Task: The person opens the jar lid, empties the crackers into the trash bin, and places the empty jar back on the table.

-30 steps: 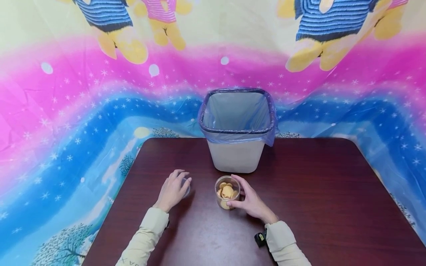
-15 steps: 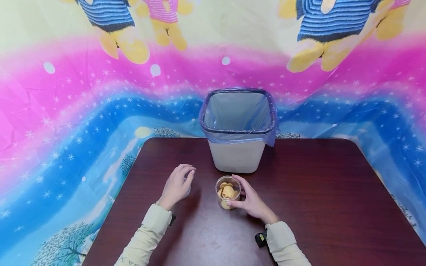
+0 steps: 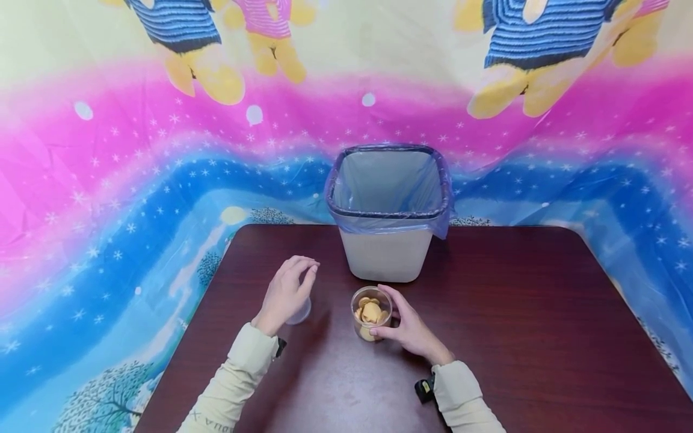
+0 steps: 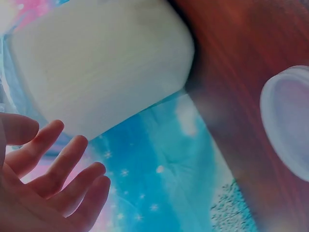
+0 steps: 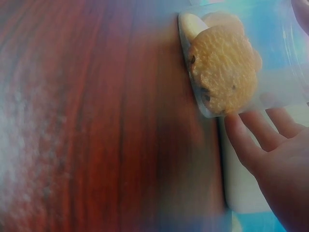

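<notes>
In the head view, my right hand (image 3: pixel 412 331) grips a clear plastic jar (image 3: pixel 360 329) from its right side, thumb in front and fingers behind. Round golden cookies (image 5: pixel 224 70) fill its lower part, and its top is uncovered. To the left, my left hand (image 3: pixel 284 293) hovers over the table with relaxed fingers (image 4: pixel 58 164) and holds nothing. Beneath that hand, a round translucent lid (image 3: pixel 301 314) lies on the table, partly hidden by the palm. The left wrist view shows the lid apart from the fingers.
A pale trash bin (image 3: pixel 385 255) with a bluish plastic liner (image 3: pixel 441 216) stands on the dark red-brown table (image 3: pixel 520 313), just behind the jar. A colourful printed cloth (image 3: pixel 162 156) hangs beyond the table's back and side edges.
My left hand has lifted off the lid and shifted slightly away toward the back, leaving more of the lid in sight. My right hand and the jar stay in place.
</notes>
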`<action>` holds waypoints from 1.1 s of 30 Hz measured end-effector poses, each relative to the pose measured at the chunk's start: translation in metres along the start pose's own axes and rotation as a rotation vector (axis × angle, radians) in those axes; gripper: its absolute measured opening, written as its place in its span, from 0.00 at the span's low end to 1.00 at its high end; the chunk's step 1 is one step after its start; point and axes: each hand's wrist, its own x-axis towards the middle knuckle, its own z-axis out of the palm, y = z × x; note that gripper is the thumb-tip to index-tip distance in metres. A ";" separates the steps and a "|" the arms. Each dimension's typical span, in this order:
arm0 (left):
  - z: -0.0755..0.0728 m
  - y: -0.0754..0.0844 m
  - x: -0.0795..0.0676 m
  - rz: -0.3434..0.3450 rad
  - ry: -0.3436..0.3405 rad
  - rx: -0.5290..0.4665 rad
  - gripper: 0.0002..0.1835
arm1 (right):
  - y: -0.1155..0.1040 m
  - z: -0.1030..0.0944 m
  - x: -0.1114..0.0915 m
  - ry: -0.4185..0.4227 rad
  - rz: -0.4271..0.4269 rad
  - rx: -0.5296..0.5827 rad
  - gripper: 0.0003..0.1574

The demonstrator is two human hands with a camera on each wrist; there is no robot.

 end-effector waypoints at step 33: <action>-0.035 0.030 0.048 0.175 0.097 0.163 0.14 | 0.003 0.001 0.000 0.001 -0.002 0.029 0.55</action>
